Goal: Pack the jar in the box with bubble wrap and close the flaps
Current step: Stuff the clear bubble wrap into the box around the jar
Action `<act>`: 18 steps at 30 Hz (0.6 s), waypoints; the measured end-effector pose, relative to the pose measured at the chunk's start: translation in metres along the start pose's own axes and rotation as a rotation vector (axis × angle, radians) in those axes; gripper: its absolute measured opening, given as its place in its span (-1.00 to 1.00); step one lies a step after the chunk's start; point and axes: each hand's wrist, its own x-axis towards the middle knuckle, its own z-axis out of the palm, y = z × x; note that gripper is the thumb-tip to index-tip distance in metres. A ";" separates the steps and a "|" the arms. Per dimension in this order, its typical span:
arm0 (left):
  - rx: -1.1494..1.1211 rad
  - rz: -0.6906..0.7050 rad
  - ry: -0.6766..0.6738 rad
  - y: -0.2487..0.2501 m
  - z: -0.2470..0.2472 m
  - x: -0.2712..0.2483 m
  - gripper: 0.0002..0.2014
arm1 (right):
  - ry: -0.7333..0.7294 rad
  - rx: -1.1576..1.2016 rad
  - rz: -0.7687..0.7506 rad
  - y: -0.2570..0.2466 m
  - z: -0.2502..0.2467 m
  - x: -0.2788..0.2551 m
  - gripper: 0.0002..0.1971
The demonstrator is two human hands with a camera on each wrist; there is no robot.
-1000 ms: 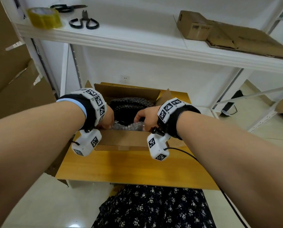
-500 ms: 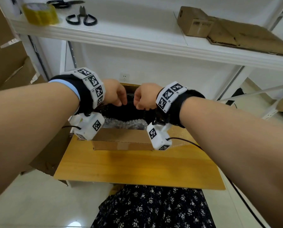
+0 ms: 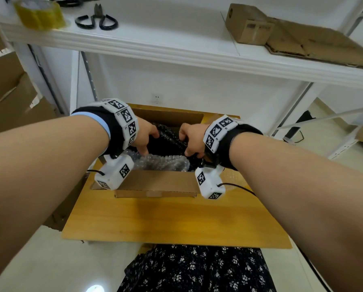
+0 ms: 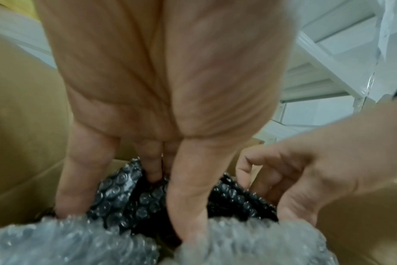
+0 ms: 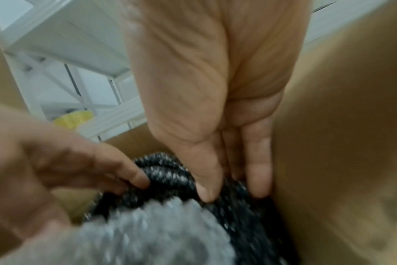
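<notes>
An open cardboard box stands on a wooden table. A bundle in black bubble wrap fills its middle and back; no jar shows. Clear bubble wrap is bunched against the near wall. My left hand grips the bundle's left side, thumb in front and fingers dug in behind. My right hand holds its right side, close to the box wall, with fingertips sunk into the black wrap. The flaps stand open.
A white shelf runs above the table, holding a yellow tape roll, scissors, a small cardboard box and flattened cardboard. More cardboard leans at the left.
A second ago both hands were low at the clear wrap by the near wall. They rose as fists above the box, then came down onto the black bundle.
</notes>
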 end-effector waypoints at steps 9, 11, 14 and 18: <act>0.177 0.001 -0.001 0.011 -0.006 0.018 -0.29 | 0.019 -0.206 -0.001 -0.012 0.003 0.038 -0.28; 0.239 0.007 -0.016 0.013 -0.004 0.027 -0.33 | 0.001 -0.267 -0.014 -0.016 0.001 0.039 -0.37; 0.317 -0.009 -0.041 0.014 -0.006 0.037 -0.38 | -0.035 -0.293 0.000 -0.020 -0.006 0.034 -0.42; 0.213 0.020 -0.004 0.006 -0.007 0.041 -0.40 | -0.006 -0.275 -0.028 -0.017 -0.006 0.046 -0.40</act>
